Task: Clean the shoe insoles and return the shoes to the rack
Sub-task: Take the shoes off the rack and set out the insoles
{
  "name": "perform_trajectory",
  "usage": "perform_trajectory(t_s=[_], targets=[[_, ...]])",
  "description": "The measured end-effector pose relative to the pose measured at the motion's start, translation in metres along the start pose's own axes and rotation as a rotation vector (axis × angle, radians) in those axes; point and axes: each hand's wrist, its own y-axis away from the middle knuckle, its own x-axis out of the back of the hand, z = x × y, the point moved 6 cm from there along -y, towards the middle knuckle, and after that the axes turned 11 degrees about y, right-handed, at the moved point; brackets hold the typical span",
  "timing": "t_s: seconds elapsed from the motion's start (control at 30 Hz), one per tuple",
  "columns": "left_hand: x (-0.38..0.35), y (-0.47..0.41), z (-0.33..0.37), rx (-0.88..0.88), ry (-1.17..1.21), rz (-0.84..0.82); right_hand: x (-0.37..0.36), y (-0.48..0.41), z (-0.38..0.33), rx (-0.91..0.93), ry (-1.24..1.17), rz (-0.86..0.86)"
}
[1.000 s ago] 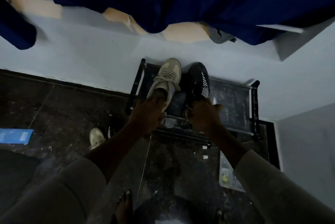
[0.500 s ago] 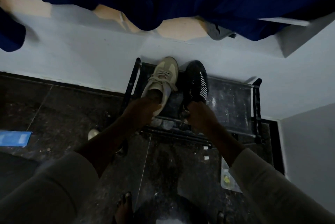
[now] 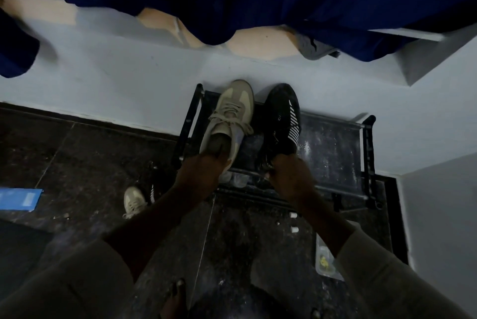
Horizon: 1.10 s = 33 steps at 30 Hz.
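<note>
Just ahead of the two hands, two shoes sit side by side on the black metal shoe rack [image 3: 333, 148]: the left hand [image 3: 204, 171] grips the heel of a beige lace-up sneaker [image 3: 232, 112], and the right hand [image 3: 289, 174] is curled round the heel of a black sneaker with white diagonal stripes [image 3: 282, 117]. Left of the left forearm, two more shoes stand on the dark floor [image 3: 77, 153], a second beige sneaker [image 3: 134, 201] and, just beside it, a second black striped shoe [image 3: 152, 189] partly hidden by the arm. Beside the right forearm lies one clear plastic tray [image 3: 324, 249] holding something small and yellow.
</note>
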Motion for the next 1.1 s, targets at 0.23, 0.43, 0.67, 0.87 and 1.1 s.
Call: perform_trajectory(t_s=[0.23,0.43,0.67,0.87,1.1], targets=[[0.019,0.036,0.012,0.016,-0.129,0.092,-0.004,0.027,-0.015,0.050,-0.068,-0.008],[0.041,0.080,0.003,0.028,-0.068,0.172,0.020,0.052,-0.057,0.118,-0.039,0.079],[0.058,0.148,-0.027,0.100,0.027,0.205,0.037,0.072,-0.120,0.203,0.018,0.074],[0.059,0.204,-0.078,0.239,0.083,0.251,0.036,0.074,-0.188,0.309,0.017,0.080],[0.044,0.274,-0.147,0.433,0.101,0.224,-0.004,0.063,-0.294,0.471,0.081,0.018]])
